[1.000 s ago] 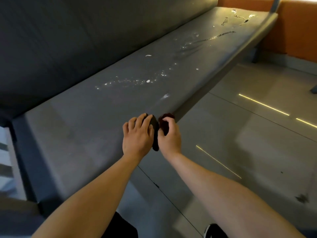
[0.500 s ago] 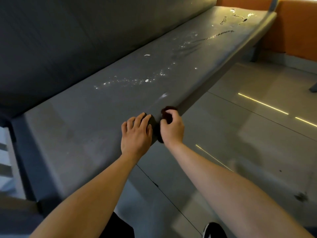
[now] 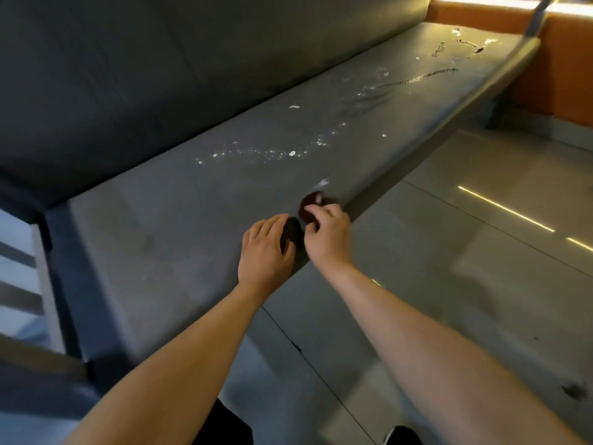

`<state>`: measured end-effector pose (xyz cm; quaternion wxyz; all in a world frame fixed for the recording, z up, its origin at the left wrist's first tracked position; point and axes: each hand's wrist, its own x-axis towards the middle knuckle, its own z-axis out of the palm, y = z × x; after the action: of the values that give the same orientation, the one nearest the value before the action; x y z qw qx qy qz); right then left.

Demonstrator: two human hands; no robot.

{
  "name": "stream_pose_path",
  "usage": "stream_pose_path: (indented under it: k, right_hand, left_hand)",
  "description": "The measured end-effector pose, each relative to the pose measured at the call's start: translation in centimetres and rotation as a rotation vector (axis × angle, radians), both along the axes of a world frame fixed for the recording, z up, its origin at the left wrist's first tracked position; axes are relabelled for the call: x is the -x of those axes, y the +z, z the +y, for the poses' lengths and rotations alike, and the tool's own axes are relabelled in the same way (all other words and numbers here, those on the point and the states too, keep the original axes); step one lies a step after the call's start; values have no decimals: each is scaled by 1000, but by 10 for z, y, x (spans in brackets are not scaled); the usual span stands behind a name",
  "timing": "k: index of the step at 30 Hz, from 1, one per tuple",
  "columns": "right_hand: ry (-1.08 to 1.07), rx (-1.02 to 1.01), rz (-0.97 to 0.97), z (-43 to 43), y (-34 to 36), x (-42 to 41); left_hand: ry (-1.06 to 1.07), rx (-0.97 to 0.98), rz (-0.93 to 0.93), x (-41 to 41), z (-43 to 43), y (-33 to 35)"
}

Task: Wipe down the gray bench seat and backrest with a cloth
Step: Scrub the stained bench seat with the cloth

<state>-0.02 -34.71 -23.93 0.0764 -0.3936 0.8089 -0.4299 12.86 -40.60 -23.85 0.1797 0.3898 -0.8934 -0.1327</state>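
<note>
Right hand (image 3: 327, 234) tight around cloth (image 3: 308, 207) at seat edge (image 3: 394, 159); left hand (image 3: 264, 250) flat alongside.

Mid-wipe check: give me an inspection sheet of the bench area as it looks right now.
Surface: gray bench seat, white specks across the middle, streaks toward the far end.
Job's things: dark cloth bunched at the seat's front edge; backrest dark, no marks made out.
Clutter: nothing seen.
Grippers: left hand lies flat on the cloth; right hand pinches it.
Cables: nothing seen.
Surroundings: tiled floor with light reflections; orange wall beyond the far end.
</note>
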Motion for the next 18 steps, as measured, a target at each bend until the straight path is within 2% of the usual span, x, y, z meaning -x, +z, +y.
stream_pose_path:
  k: [3, 5, 7, 10, 14, 18]
  right_hand:
    - [255, -49, 98, -12, 11, -34]
    - [345, -98, 182, -20, 18, -23]
    - [309, -166, 274, -25, 20, -4]
    - [121, -260, 307, -34, 26, 10]
    - [217, -238, 276, -49, 28, -36]
    - [377, -181, 233, -59, 28, -93]
  left_hand:
    - [50, -112, 100, -17, -1, 11]
    - [104, 5, -46, -43, -3, 13]
    - [168, 38, -141, -70, -2, 12]
    - [192, 6, -146, -85, 2, 11]
    - [222, -64, -28, -85, 7, 14]
    - [275, -192, 194, -102, 13, 19]
